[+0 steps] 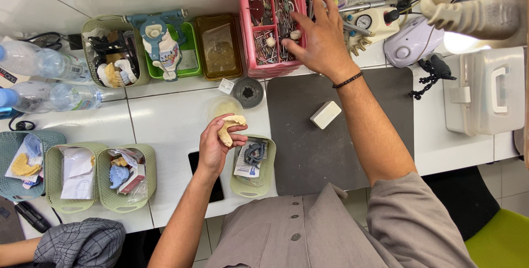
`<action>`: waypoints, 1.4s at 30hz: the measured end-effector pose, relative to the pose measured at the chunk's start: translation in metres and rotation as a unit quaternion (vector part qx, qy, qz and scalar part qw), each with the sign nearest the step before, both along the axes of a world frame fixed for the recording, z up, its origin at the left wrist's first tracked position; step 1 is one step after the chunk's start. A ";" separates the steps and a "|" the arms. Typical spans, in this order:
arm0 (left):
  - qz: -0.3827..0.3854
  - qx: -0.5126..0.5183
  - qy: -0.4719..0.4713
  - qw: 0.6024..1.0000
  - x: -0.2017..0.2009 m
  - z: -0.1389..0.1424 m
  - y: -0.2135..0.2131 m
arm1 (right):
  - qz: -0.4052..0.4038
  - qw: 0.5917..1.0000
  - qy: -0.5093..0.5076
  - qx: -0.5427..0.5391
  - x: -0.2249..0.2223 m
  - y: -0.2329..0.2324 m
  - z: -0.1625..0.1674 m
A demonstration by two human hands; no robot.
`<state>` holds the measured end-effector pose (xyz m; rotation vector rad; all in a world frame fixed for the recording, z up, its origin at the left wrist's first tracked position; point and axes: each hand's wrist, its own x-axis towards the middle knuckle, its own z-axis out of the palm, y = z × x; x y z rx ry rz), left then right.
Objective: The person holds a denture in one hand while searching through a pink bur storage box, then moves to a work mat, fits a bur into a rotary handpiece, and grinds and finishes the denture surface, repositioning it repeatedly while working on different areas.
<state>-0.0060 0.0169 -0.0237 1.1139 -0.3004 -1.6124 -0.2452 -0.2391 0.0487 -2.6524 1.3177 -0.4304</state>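
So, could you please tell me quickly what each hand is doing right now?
Left hand: closed around a yellowish dental cast.
Right hand: open, fingers reaching into the pink tray of burs.

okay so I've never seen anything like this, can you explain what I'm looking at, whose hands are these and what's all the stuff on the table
This is one picture from a camera worn on a person's head, looking down at their own two bare hands over a white worktable. The left hand holds a pale yellowish dental cast. The right hand reaches into a pink tray of small metal tools. Around them lie green baskets of bagged items, a dark mat with a small white block, water bottles and a white case.
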 end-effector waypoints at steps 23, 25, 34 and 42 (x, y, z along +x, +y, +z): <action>0.001 0.007 -0.003 1.000 0.000 -0.006 -0.001 | 0.028 0.998 -0.057 -0.020 -0.004 0.000 -0.020; 0.002 0.009 -0.001 1.000 0.000 -0.007 -0.001 | 0.022 0.997 -0.068 -0.038 -0.005 -0.008 -0.020; 0.009 0.009 0.002 1.000 -0.001 -0.007 0.000 | 0.000 1.000 -0.015 0.007 0.013 -0.034 -0.011; 0.009 0.008 0.008 1.000 -0.001 -0.007 -0.001 | 0.014 0.998 0.042 0.051 0.014 -0.050 -0.007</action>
